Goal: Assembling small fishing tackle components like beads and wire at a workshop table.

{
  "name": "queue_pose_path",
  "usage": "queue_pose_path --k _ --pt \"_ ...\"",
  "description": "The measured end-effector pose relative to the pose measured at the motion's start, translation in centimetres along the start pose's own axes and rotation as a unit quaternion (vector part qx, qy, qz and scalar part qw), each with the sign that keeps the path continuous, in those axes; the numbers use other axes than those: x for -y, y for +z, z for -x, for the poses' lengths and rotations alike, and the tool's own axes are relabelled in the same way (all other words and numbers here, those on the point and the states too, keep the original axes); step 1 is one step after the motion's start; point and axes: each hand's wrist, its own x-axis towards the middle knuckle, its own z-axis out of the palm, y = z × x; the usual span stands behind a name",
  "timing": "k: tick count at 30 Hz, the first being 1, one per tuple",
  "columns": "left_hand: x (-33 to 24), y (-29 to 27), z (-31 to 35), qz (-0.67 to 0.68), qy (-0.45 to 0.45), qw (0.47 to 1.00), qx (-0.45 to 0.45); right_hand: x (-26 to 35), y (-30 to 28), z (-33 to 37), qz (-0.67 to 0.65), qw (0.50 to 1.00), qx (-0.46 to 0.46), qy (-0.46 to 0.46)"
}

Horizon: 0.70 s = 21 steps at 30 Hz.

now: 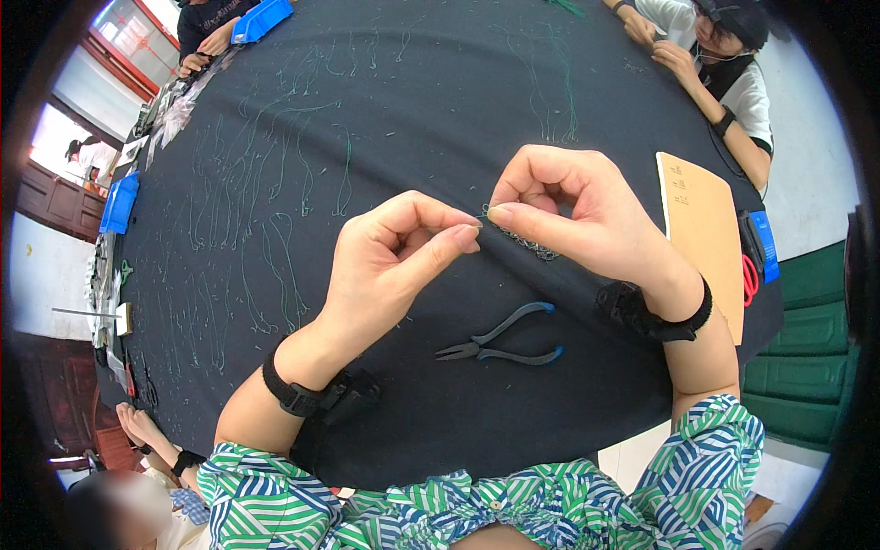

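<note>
Above the black cloth, my left hand (390,252) and my right hand (582,215) are close together, each pinching with thumb and forefinger. Between the fingertips is a thin green thread (481,217) with a tiny loop near the right fingers; its finer detail is too small to make out. Partly covered by my right hand, a small heap of fine metal-looking links (543,252) rests on the cloth. Closer to me lie pliers (471,350) with blue-tipped handles, jaws toward the left.
Many green threads (293,165) spread over the cloth at left, more at the far middle (570,101). A tan booklet (701,229) lies right, beside red handles (751,280) and a blue box (764,240). Blue bins (119,203) stand left. Other people sit around the table.
</note>
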Motion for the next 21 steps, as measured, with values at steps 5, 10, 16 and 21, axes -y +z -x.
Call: queue_pose_path --k 5,10,16,21 --pt "-0.05 0.05 -0.01 0.01 0.001 1.0 -0.006 0.12 -0.24 -0.04 0.026 1.0 0.014 0.001" --pt "-0.08 0.0 0.0 0.005 -0.006 1.0 -0.005 0.07 -0.42 -0.05 0.05 0.998 0.031 -0.004" --pt "0.09 -0.06 -0.02 -0.015 0.004 1.0 -0.009 0.29 -0.6 -0.07 0.061 0.997 0.048 0.005" --pt "0.39 -0.24 -0.07 -0.041 0.012 0.999 -0.005 -0.53 0.26 -0.16 0.076 0.995 -0.018 -0.065"
